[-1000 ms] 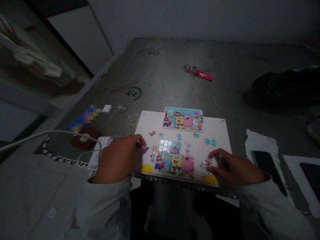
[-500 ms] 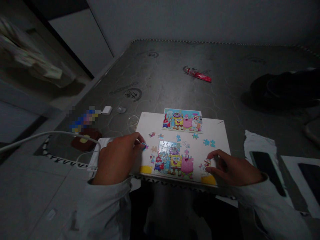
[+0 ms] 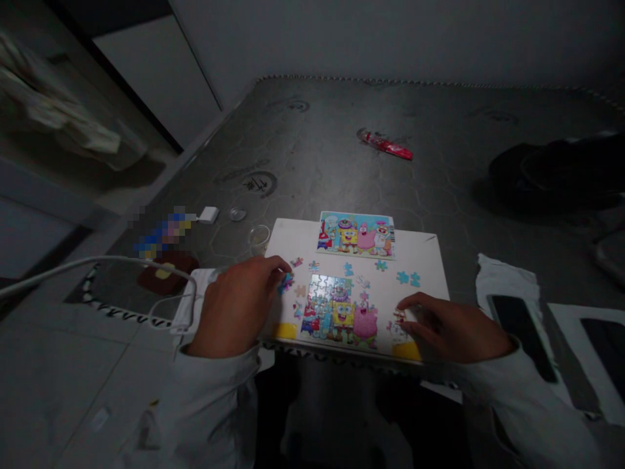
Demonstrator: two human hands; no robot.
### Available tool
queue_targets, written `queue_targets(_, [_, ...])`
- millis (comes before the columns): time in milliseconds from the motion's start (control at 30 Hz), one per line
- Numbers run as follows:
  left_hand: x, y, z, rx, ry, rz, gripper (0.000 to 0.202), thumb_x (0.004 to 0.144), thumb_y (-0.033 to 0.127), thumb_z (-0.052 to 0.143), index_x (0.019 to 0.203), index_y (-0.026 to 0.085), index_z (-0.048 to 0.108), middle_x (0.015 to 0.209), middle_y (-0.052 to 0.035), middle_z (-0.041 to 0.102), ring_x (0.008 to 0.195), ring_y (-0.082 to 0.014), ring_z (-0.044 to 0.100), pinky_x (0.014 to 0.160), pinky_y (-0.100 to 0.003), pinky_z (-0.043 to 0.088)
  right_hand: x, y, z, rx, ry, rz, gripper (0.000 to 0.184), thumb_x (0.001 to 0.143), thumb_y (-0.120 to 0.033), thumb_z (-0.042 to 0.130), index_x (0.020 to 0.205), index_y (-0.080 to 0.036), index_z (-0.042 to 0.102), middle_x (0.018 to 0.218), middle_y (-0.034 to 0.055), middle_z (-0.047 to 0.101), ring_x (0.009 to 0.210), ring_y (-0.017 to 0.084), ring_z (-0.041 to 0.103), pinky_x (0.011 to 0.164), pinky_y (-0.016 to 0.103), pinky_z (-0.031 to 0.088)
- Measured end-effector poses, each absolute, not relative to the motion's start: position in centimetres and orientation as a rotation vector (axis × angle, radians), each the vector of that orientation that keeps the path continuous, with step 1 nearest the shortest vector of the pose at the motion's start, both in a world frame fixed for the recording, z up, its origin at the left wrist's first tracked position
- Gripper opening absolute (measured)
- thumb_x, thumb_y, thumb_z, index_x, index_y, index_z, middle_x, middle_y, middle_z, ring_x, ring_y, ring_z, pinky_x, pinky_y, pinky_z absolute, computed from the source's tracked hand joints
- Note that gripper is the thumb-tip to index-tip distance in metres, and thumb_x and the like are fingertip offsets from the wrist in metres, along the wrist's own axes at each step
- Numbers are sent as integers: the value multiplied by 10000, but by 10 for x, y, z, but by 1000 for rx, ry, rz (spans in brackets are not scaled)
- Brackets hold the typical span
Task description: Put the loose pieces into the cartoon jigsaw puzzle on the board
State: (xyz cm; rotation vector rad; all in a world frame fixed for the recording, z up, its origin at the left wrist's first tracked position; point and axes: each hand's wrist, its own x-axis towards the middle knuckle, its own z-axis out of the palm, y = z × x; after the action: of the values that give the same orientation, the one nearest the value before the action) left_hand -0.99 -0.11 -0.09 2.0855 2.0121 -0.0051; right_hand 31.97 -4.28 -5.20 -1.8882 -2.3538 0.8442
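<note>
A white board [image 3: 430, 260] lies in front of me with a partly assembled cartoon jigsaw puzzle [image 3: 336, 312] on it. My left hand [image 3: 239, 306] is closed, pinching a small puzzle piece [image 3: 286, 282] just left of the puzzle. At the puzzle's right edge my right hand [image 3: 452, 329] rests on the board, fingers curled on a small piece [image 3: 399, 315]. Several loose pieces [image 3: 407, 278] lie scattered above the puzzle. A colour reference picture [image 3: 356, 234] sits at the board's far edge.
The board rests on a dark grey patterned mattress [image 3: 342, 143]. A red wrapper [image 3: 385, 144] lies farther back, a dark bag [image 3: 556, 172] at right. A phone [image 3: 522, 326] lies on white paper at right. A white cable [image 3: 97, 264] and charger [image 3: 209, 214] are at left.
My left hand has lifted its piece slightly up and right toward the puzzle. My right hand has slid a little left along the board's lower edge.
</note>
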Motion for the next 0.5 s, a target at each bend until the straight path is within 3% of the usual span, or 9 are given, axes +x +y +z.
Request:
queue_targets(167, [1,-3,0,2135,1928,96,270,939,278,481,1179,303,604,1062,-22,741,852,-242,693,636,-310,426,317,-42,-52,-1926,-2390,801,283,872,-497,575,1070,-309,652,607,-48,649,480,114,581,449,209,348])
queue_targets(367, [30,-10,4,2196,1662,164,225,951,287,470,1071,296,660,1065,-13,725,910,-228,674,723,-319,451,307,-42,-43,-1849,-2423,672,291,880,-505,576,1064,-306,684,665,-27,693,515,134,607,499,247,384])
queue_targets(500, [41,-11,3,2132,1525,202,220,952,313,492,1023,305,700,1019,6,737,907,-199,668,779,-313,453,290,-45,-35,-1690,-2449,475,282,923,-505,531,1051,-313,693,809,-10,752,558,129,627,574,277,393])
